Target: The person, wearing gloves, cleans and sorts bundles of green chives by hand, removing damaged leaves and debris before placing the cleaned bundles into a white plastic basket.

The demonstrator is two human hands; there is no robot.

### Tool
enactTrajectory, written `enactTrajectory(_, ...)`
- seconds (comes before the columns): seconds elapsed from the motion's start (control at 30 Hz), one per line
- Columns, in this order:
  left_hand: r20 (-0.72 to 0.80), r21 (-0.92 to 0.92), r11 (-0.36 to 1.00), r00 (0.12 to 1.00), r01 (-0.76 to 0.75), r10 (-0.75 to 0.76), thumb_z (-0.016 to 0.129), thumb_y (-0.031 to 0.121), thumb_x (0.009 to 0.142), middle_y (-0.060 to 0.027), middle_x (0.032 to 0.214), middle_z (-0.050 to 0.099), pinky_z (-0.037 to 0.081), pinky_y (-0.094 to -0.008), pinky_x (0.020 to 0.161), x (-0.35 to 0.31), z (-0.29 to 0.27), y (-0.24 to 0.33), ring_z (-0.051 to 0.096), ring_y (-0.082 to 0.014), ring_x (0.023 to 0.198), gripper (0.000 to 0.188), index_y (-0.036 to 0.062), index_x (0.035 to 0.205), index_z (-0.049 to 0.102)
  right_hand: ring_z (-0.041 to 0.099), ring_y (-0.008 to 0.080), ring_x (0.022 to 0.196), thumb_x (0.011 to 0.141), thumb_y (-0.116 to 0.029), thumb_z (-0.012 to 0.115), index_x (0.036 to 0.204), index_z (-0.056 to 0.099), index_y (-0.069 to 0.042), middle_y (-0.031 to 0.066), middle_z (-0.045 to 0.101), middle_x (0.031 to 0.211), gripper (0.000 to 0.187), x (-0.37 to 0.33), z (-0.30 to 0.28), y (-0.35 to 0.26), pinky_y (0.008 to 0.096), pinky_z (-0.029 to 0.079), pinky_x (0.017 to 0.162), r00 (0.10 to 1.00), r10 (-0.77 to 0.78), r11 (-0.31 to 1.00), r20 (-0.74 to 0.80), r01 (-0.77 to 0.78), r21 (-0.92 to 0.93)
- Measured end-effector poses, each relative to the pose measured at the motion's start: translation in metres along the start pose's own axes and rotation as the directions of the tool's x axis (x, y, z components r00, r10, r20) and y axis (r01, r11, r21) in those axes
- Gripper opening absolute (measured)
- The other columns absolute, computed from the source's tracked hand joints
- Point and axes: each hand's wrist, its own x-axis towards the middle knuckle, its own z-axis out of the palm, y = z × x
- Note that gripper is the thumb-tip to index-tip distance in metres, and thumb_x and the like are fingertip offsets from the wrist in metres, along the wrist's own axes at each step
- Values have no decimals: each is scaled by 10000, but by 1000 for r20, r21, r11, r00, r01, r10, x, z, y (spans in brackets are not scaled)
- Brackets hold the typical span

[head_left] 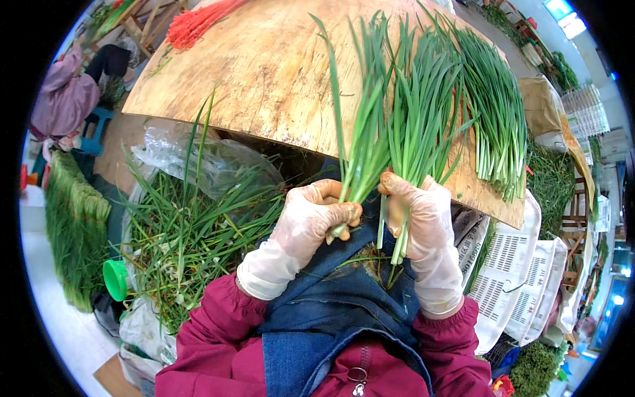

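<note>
Head view: black printed characters and digits cover the white sacks (509, 271) right of the right hand (423, 215). That gloved hand pinches green stalks (423, 126) near their pale ends; the left hand (314, 212) pinches a second bunch (367, 145) just beside, leaves reaching over the wooden board (245, 73) beyond both hands. Loose leaves (198, 245) and clear plastic (205, 162) crowd the left hand's outer side.
</note>
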Motion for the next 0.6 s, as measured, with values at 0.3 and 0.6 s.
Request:
enactTrajectory(0.3,-203,683,700,867,-208,456,606,213,783,-69,700,579,435,-234,553,2,-10,19,527,-140,563,269,-35,881,568,485,81,426,739,22,562,908,517,-7,31,553,653,177,-4,-5,-8,183,375,354,999,12,994,50,-17,106)
enactTrajectory(0.6,-69,334,942,996,-33,59,636,108,757,-19,638,552,376,-188,472,-9,22,10,462,-59,522,136,-5,770,563,447,89,402,735,2,593,855,519,1,32,511,577,141,-9,8,-6,192,347,347,998,-56,994,-30,58,90)
